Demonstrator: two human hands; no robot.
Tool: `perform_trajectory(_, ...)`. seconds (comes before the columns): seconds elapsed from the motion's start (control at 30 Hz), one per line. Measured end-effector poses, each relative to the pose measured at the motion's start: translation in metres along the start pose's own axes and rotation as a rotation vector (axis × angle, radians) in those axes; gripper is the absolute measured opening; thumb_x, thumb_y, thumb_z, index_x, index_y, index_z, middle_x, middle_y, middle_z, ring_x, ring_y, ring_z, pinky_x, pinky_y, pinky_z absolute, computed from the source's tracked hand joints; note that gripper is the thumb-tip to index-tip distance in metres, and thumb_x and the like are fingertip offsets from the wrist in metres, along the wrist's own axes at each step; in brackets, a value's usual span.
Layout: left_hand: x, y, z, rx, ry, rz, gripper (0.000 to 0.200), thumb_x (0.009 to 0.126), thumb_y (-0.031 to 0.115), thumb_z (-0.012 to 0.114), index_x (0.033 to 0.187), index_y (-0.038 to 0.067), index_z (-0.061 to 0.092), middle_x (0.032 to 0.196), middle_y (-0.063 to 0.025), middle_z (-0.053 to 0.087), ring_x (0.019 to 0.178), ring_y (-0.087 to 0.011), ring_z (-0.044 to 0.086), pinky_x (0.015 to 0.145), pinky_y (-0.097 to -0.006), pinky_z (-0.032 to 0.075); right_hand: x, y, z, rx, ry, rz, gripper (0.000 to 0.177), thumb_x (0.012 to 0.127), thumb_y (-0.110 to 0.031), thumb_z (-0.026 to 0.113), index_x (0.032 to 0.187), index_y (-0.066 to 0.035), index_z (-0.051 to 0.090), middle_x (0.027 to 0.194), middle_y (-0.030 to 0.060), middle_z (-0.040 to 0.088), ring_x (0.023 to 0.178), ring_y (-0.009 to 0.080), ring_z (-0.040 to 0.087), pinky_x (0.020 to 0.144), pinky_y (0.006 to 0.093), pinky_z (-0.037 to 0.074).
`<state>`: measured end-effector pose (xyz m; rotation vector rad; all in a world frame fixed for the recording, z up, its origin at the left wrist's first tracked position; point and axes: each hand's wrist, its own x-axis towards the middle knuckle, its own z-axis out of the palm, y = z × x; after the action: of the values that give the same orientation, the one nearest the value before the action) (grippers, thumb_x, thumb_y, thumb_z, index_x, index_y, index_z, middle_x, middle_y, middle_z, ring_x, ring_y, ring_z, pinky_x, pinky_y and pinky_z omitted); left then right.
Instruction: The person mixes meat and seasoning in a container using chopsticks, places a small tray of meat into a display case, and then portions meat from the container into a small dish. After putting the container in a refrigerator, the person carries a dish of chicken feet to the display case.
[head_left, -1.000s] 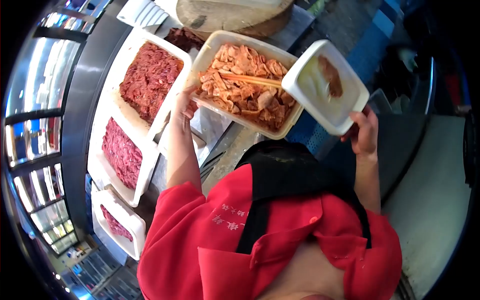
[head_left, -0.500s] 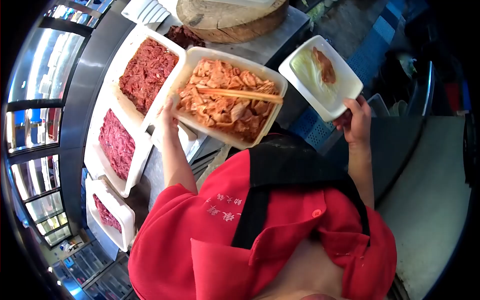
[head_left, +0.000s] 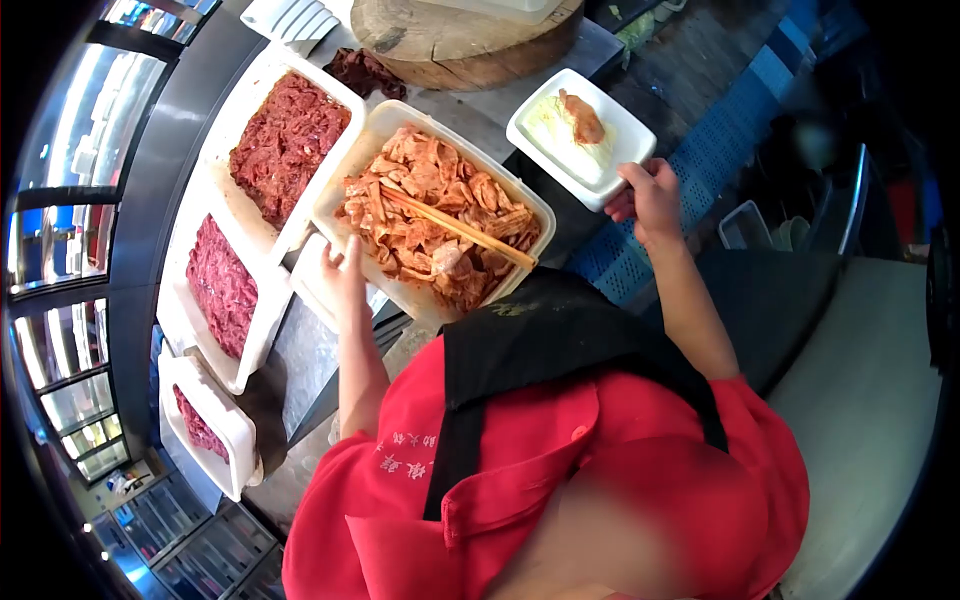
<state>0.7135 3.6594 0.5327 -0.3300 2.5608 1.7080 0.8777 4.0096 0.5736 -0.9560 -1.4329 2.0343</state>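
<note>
My left hand [head_left: 346, 275] is at the near-left rim of a white plastic tub [head_left: 545, 232] filled with sauce-coated meat slices [head_left: 440, 190]. Its thumb lies outside the rim and a finger reaches over it; the other fingers are hidden. A pair of wooden chopsticks [head_left: 460, 225] rests slantwise across the meat. On the right, my right hand [head_left: 650, 200] pinches the near corner of a small white rectangular dish [head_left: 535, 135]. The dish is held just off the counter's edge. It contains a pale leaf, perhaps cabbage [head_left: 552, 122], and a brownish meat slice [head_left: 582, 120].
To the left stand white tubs of dark red meat [head_left: 290, 145], redder meat [head_left: 222, 285] and more meat [head_left: 200, 425]. A round wooden chopping block [head_left: 470, 45] is on the steel counter [head_left: 310, 370], with stacked white dishes [head_left: 290, 22] beside it. Blue perforated matting [head_left: 715, 145] covers the floor.
The large tub has turned clockwise, its chopsticks slanting with it, and my left hand has come nearer to me along its rim. My right hand has brought the dish leftward toward the tub.
</note>
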Motion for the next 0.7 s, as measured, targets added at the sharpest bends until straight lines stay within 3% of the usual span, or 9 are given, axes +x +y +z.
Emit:
perform_trajectory(0.03,-0.016,0.003,0.003,-0.205,-0.104,-0.090,0.058,0.081,0.025,0.067,0.124,-0.003,0.042,0.099,-0.0136,0.060,0.079,-0.0154,0.058,0.066,-0.0270,0.047,0.012,0.006,0.005,-0.040,0.010,-0.009,0.032,0.074,-0.010,0.059,0.094,0.007,0.040,0.067,0.0168,0.057,0.039,0.0188,0.055,0.031,0.0249,0.044)
perform_trajectory(0.13,-0.051,0.001,0.013,-0.376,-0.264,-0.217,0.049,0.082,0.018,0.065,0.123,0.000,0.044,0.113,-0.0103,0.055,0.100,-0.0193,0.053,0.084,-0.0304,0.043,0.041,0.028,0.021,-0.149,0.025,-0.008,0.035,0.073,-0.011,0.060,0.096,0.007,0.041,0.074,0.0182,0.058,0.040,0.0199,0.056,0.031,0.0258,0.045)
perform_trajectory(0.23,-0.064,-0.010,0.015,-0.464,-0.342,-0.129,0.051,0.084,0.020,0.062,0.127,0.003,0.040,0.121,-0.0110,0.050,0.108,-0.0220,0.049,0.091,-0.0334,0.040,0.059,0.043,0.044,-0.185,-0.061,0.087,0.035,0.072,-0.012,0.061,0.096,0.007,0.043,0.076,0.0173,0.057,0.041,0.0201,0.057,0.031,0.0264,0.045)
perform_trajectory(0.3,-0.066,-0.012,0.011,-0.765,-0.516,-0.492,0.057,0.085,0.029,0.059,0.131,0.005,0.036,0.127,-0.0114,0.046,0.115,-0.0251,0.044,0.098,-0.0378,0.035,0.064,0.049,0.056,-0.217,-0.131,0.127,0.036,0.072,-0.012,0.061,0.097,0.007,0.042,0.076,0.0175,0.057,0.042,0.0194,0.056,0.032,0.0261,0.045)
perform_trajectory(0.4,-0.069,-0.004,0.008,-0.854,-0.627,-0.611,0.065,0.085,0.041,0.055,0.134,0.006,0.032,0.131,-0.0124,0.042,0.120,-0.0290,0.040,0.102,-0.0427,0.031,0.075,0.059,0.071,-0.174,-0.153,0.157,0.038,0.073,-0.013,0.061,0.098,0.007,0.041,0.077,0.0173,0.057,0.042,0.0193,0.056,0.033,0.0258,0.046)
perform_trajectory(0.5,-0.069,-0.009,0.015,-0.997,-0.675,-0.476,0.071,0.083,0.049,0.053,0.135,0.006,0.030,0.135,-0.0130,0.038,0.123,-0.0311,0.036,0.104,-0.0446,0.027,0.076,0.066,0.069,-0.154,-0.219,0.238,0.036,0.078,-0.013,0.061,0.100,0.006,0.039,0.079,0.0166,0.058,0.052,0.0211,0.061,0.042,0.0287,0.052)
perform_trajectory(0.6,-0.060,-0.021,0.014,-1.007,-0.614,-0.499,0.074,0.082,0.051,0.053,0.136,0.007,0.028,0.137,-0.0137,0.035,0.125,-0.0322,0.034,0.106,-0.0451,0.024,0.072,0.082,0.071,-0.047,-0.300,0.308,0.036,0.081,-0.014,0.062,0.102,0.004,0.040,0.081,0.0162,0.059,0.058,0.0224,0.063,0.050,0.0315,0.055)
perform_trajectory(0.7,-0.061,-0.025,0.018,-0.994,-0.574,-0.469,0.073,0.079,0.046,0.057,0.134,0.006,0.031,0.134,-0.0131,0.038,0.123,-0.0316,0.036,0.105,-0.0444,0.026,0.076,0.086,0.069,0.016,-0.390,0.340,0.037,0.082,-0.018,0.062,0.105,0.003,0.041,0.083,0.0155,0.060,0.062,0.0228,0.064,0.056,0.0328,0.056)
